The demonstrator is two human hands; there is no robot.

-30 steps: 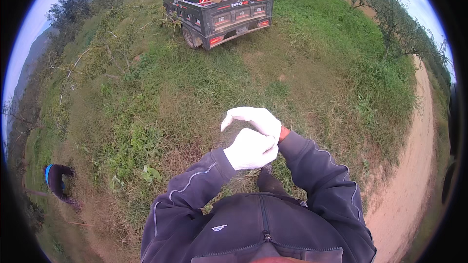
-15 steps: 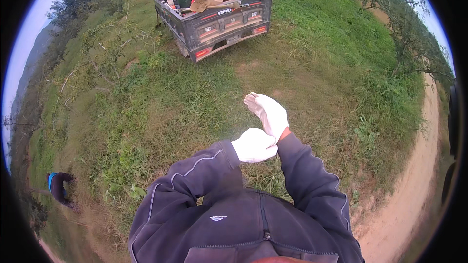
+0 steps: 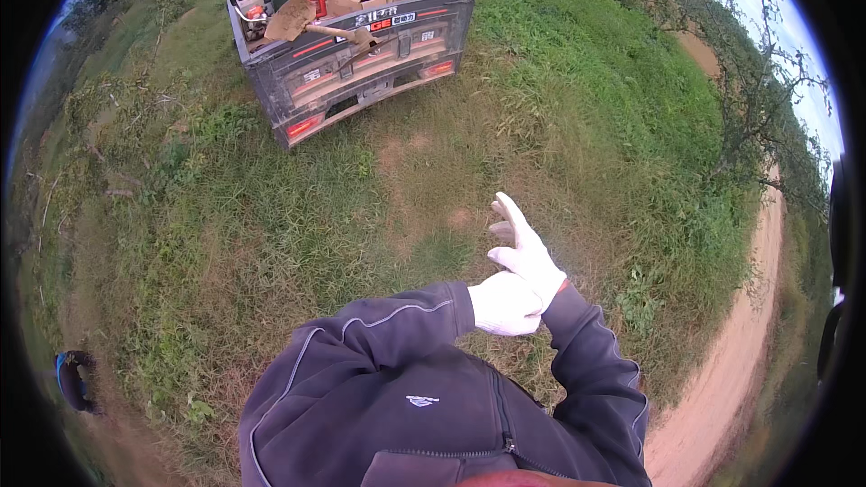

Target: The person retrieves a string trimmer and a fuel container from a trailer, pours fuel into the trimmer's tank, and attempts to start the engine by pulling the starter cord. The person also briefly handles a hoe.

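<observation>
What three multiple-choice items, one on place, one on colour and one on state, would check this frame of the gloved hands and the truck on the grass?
1. Where is the truck relative to the hands?
A. Ahead on the grass, tailgate toward the person
B. On the dirt track at the right
C. Behind the person

2. What colour are the gloves?
A. Black
B. White
C. Orange

3. How is the right hand held?
A. Clenched in a fist
B. Wrapped around a tool
C. Raised with fingers extended, while the left hand grips at its wrist

Answers:
1. A, since the truck stands at the top of the view on the grass, away from the dirt track.
2. B, both hands wear white gloves.
3. C, the right fingers point upward and nothing is held, with the left hand closed at the glove cuff.
</observation>
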